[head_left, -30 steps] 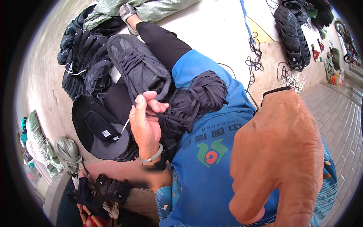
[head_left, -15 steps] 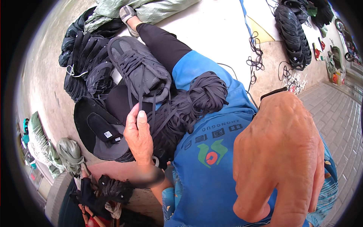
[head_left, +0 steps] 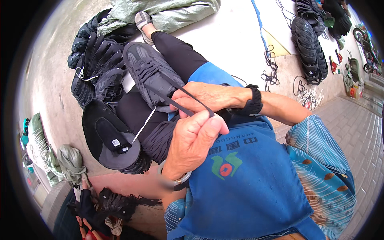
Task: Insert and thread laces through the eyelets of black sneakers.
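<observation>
A dark grey lace-up shoe upper (head_left: 150,72) lies over my lap, its toe pointing away. Two flat dark shoelace (head_left: 176,83) strands run taut from it to my left hand (head_left: 192,140), which is closed with thumb and fingers pinching them. My right hand (head_left: 212,96) reaches in from the right beside the shoe's opening, between the strands. Its fingers are curled and partly hidden, so what they grip cannot be made out. Below the hands, a bundle of dark laces (head_left: 158,140) rests on my lap, partly covered. A thin white cord (head_left: 144,125) stretches down from the shoe.
Stacked dark shoe uppers (head_left: 96,60) lie at left, with black shoe parts (head_left: 106,128) nearer my knee. Green-grey sacks (head_left: 172,16) are at the top. More stacked uppers (head_left: 308,48) and loose dark laces (head_left: 270,68) lie right. Another person's hands (head_left: 86,224) show lower left.
My right hand has come from close in front of the camera to the shoe's opening. My left hand has moved right and nearer me, pulling the laces taut. The white cord now shows.
</observation>
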Action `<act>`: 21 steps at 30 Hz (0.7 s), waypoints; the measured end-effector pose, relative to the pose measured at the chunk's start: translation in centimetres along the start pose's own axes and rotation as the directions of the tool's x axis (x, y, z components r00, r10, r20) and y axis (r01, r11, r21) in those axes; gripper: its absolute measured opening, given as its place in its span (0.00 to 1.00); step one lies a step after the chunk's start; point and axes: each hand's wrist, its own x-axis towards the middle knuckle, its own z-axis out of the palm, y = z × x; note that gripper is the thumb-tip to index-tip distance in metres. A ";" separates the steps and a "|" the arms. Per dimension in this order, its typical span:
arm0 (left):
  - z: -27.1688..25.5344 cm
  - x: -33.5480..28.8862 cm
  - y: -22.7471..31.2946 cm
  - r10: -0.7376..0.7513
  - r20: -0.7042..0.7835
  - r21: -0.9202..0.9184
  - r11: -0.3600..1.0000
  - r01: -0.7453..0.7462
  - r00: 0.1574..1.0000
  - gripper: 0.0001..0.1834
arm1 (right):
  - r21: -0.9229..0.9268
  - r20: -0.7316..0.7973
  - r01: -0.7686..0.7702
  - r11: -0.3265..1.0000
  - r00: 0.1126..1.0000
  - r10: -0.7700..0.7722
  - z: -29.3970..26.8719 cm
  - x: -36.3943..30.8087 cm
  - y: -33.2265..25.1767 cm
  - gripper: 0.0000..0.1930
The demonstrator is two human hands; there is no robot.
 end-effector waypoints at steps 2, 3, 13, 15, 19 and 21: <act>-0.3 -0.2 0.0 0.001 0.011 0.029 1.000 -0.001 1.000 0.20 | 0.029 -0.024 0.089 0.996 0.996 -0.088 0.0 0.5 -0.4 0.15; -0.6 -0.7 0.1 -0.010 0.020 0.062 0.998 0.008 1.000 0.20 | -0.054 0.004 -0.065 0.996 0.998 0.066 -0.2 0.5 -1.3 0.16; -5.5 -6.0 1.2 0.149 -0.243 0.000 0.988 -0.154 0.959 0.21 | -0.498 -0.106 0.338 0.798 0.890 -0.443 0.4 0.2 -3.3 0.10; -9.0 -8.8 1.8 0.201 -0.552 -0.155 0.929 -0.336 0.809 0.18 | -0.354 -0.143 0.333 0.874 0.904 -0.402 -1.7 -0.4 -5.3 0.10; -12.7 -14.0 2.4 0.318 -0.568 -0.397 0.703 -0.591 0.759 0.10 | -0.461 -0.206 0.118 0.879 0.950 -0.236 -4.6 -1.4 -8.6 0.14; -11.9 -13.9 2.7 0.296 -0.583 -0.407 0.699 -0.588 0.756 0.10 | -0.635 -0.152 0.252 0.730 0.886 -0.438 -3.4 0.0 -6.6 0.23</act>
